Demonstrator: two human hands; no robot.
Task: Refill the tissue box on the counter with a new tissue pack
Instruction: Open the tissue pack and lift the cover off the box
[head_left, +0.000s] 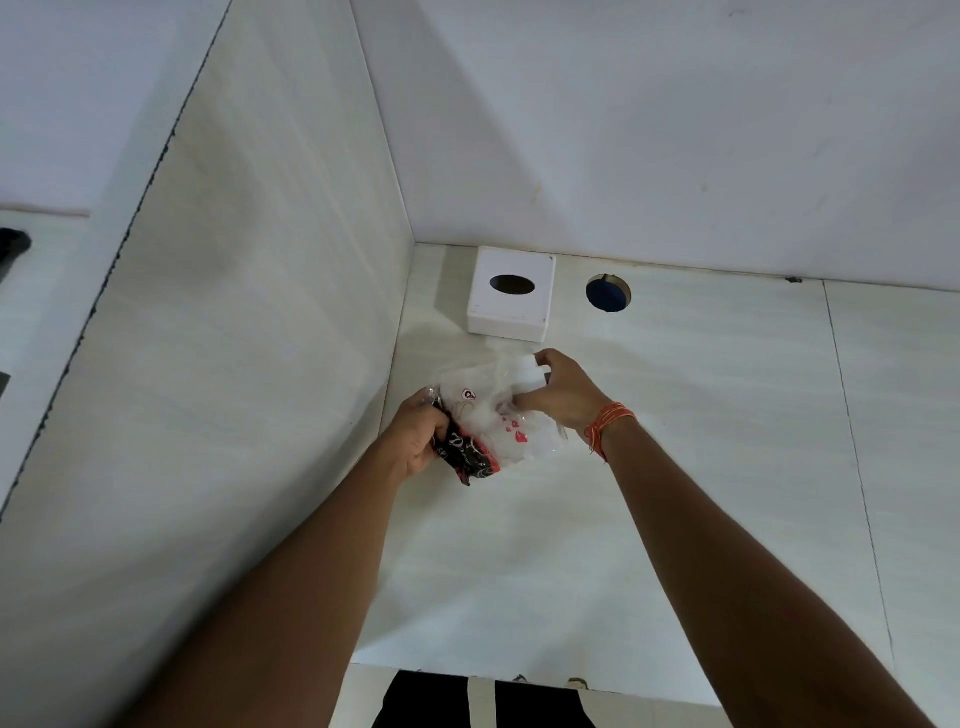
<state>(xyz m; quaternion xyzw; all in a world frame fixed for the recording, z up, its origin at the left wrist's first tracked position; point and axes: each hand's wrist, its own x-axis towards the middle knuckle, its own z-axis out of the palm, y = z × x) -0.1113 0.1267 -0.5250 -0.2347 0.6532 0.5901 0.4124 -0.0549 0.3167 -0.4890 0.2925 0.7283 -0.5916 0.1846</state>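
Note:
A white square tissue box (511, 293) with a dark oval slot in its lid sits in the counter's back left corner. Just in front of it I hold the tissue pack's plastic wrapper (480, 431), clear with red and black print. My left hand (418, 441) grips the wrapper's black end. My right hand (563, 389) pinches a white stack of tissues (529, 374) that sticks out of the wrapper's other end. An orange thread band circles my right wrist.
The pale counter (675, 441) meets a white wall on the left and behind. A round hole (609, 293) with something dark blue inside lies in the counter right of the box. The counter's front edge is near my body.

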